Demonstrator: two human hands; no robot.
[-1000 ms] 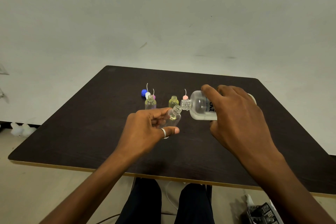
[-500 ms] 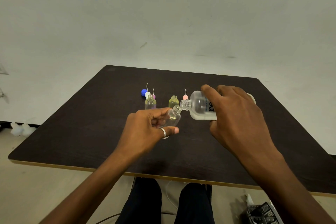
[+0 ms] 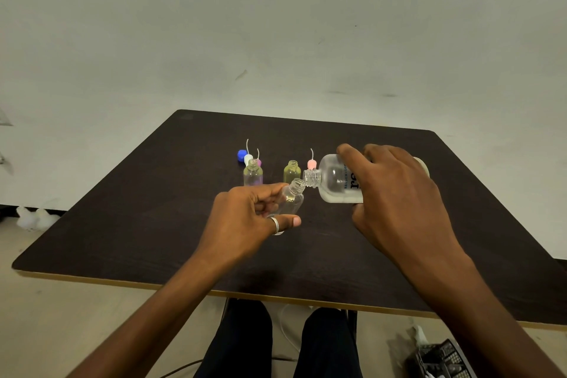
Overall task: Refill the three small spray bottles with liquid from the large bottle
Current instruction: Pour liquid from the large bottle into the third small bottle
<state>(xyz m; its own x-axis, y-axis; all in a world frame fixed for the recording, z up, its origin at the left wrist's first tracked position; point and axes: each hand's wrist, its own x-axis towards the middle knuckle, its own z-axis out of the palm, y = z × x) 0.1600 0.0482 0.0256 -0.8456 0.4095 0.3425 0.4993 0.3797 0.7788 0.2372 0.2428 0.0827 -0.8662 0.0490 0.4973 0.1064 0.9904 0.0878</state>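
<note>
Small spray bottle number one of three, by my reading, is the one in hand. My left hand pinches its clear body between thumb and fingers and holds it tilted, open neck up and to the right, near the middle of the table. I cannot tell whether its base rests on the top.

My right hand is wrapped round the large bottle, which lies tipped on its side with the neck pointing left. Its mouth sits just above the small one's mouth, touching or very nearly so. Liquid is pooled along the lower side of the large bottle. I can't make out a stream, and the level in the small bottle is too faint to read.

Just beyond my left hand stand the other two, upright and uncapped: a clear bottle to the left and a yellow-tinted bottle to the right. I can't judge their levels from here.

Farther back lie the loose tops: a blue cap, a white spray top and a purple spray top behind the clear bottle, and a pink spray top just left of the large bottle's shoulder.

My judgement is that the task is in its pouring stage. At least this fill is unfinished, and all three tops are off and have yet to go back on.
</note>
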